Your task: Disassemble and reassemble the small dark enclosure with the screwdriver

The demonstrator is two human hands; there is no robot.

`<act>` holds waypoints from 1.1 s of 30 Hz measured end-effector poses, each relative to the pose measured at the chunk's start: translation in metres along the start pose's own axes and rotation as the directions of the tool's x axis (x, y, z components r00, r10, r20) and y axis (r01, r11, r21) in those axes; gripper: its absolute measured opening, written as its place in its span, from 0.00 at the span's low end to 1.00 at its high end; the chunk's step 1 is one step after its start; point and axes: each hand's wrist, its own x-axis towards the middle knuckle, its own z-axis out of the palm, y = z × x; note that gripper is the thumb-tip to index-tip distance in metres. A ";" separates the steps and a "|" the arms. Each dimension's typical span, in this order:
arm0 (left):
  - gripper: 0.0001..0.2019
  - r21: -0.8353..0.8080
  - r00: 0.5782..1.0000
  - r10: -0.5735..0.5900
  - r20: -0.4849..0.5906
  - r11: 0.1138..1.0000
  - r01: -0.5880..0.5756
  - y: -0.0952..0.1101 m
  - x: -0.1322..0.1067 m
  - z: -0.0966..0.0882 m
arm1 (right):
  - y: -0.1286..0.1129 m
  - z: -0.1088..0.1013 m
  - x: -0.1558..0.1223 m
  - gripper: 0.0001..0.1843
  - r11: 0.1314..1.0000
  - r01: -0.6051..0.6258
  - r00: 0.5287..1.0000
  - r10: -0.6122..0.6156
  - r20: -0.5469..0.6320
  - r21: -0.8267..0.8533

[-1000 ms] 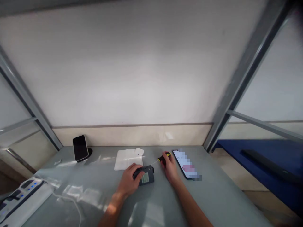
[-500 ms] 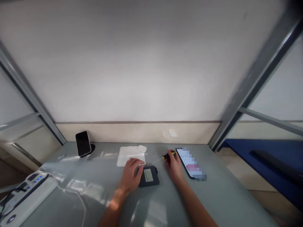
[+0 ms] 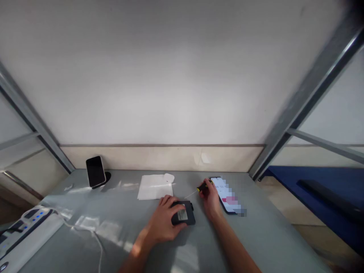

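Note:
My left hand [image 3: 165, 220] is closed around the left side of a small black device [image 3: 184, 214] with a pale label, lying flat on the grey table [image 3: 256, 239]. My right hand [image 3: 209, 197] grips a small screwdriver [image 3: 200, 188] with a black and yellow handle; its thin shaft points left toward the device, tip a little short of it. A white folded cloth [image 3: 155, 186] lies just beyond the device.
A lit phone [image 3: 227, 195] lies flat right of my right hand. Another dark phone [image 3: 96, 171] stands on a stand at the back left. A white power strip [image 3: 25, 229] with a cable sits at the left edge. Metal frame posts rise at both back corners.
My left hand turned and shifted the black device slightly right and closer, wrapping more around it. My right hand with the screwdriver stayed nearly in place.

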 end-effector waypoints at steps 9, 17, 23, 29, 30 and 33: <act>0.18 0.043 0.993 0.016 -0.114 0.999 -0.011 -0.010 0.002 0.005 | -0.007 0.000 -0.005 0.25 0.998 0.011 1.000 -0.011 0.002 0.063; 0.14 -0.001 0.937 -0.059 -0.345 0.998 0.062 -0.016 0.006 0.010 | -0.029 0.004 -0.020 0.27 0.989 0.064 0.986 -0.083 0.142 0.136; 0.19 0.039 0.878 -0.041 -0.477 0.997 0.068 -0.016 0.007 0.009 | -0.035 0.002 -0.033 0.23 0.958 0.286 0.943 -0.287 0.169 0.027; 0.09 0.260 0.789 0.235 -0.568 0.960 -0.099 0.003 0.007 0.010 | -0.036 0.009 -0.043 0.20 0.890 0.444 0.877 -0.408 0.255 -0.102; 0.09 0.281 0.786 0.258 -0.562 0.953 -0.112 0.006 0.008 0.012 | -0.034 0.010 -0.044 0.20 0.884 0.452 0.871 -0.409 0.272 -0.118; 0.09 0.317 0.794 0.292 -0.533 0.939 -0.133 0.012 0.010 0.016 | -0.027 0.011 -0.045 0.20 0.853 0.496 0.850 -0.439 0.292 -0.161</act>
